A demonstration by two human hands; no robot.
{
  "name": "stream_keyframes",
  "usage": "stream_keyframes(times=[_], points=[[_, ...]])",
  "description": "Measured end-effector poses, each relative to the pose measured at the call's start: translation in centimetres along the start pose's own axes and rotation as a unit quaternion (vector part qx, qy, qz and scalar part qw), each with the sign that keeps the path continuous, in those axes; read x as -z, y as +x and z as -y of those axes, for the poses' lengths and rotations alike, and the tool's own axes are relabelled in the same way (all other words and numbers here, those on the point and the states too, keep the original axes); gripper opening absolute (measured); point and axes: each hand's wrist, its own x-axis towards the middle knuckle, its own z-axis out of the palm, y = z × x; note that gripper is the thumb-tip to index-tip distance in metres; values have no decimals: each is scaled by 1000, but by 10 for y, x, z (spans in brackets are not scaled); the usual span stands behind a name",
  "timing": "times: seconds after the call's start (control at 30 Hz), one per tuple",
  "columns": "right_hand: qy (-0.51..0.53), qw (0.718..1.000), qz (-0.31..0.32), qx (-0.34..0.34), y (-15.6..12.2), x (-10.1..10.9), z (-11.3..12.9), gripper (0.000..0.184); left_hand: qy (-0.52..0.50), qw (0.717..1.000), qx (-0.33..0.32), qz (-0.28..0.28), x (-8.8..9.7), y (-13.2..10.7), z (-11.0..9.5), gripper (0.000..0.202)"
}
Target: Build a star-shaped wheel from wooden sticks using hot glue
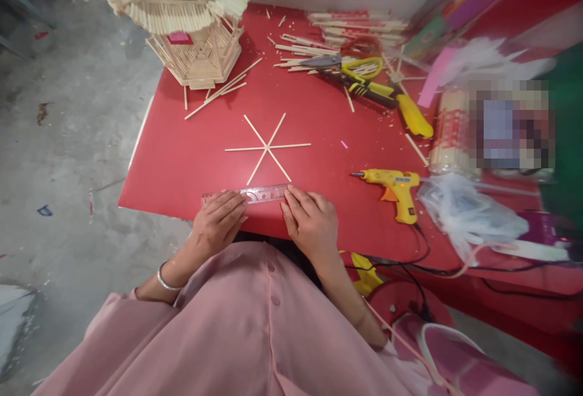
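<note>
A clear plastic ruler (262, 193) lies along the near edge of the red table (182, 159). My left hand (219, 220) rests on the ruler's left end, fingers flat and together. At the ruler's right end my right hand (311, 221) lies with its fingers stretched out, touching it. Just beyond the ruler, three thin wooden sticks crossed into a six-armed star (267, 148) lie flat on the table.
A yellow glue gun (395, 186) lies to the right, its cable trailing off the edge. A stick-built house model (191, 13) stands at the far left. Loose sticks (319, 50), yellow-handled cutters (364, 80), a stick packet (450, 135) and a plastic bag (469, 214) crowd the right.
</note>
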Motion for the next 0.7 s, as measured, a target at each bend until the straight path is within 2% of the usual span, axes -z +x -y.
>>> stream_keyframes(times=[0.37,0.7], points=[[7,1000,-16,2,3,0,0,31,17,999,-23,-24,-1,5,-1,32],[11,1000,-12,2,1,0,-2,33,-5,1000,16,-1,-7,-2,0,35]])
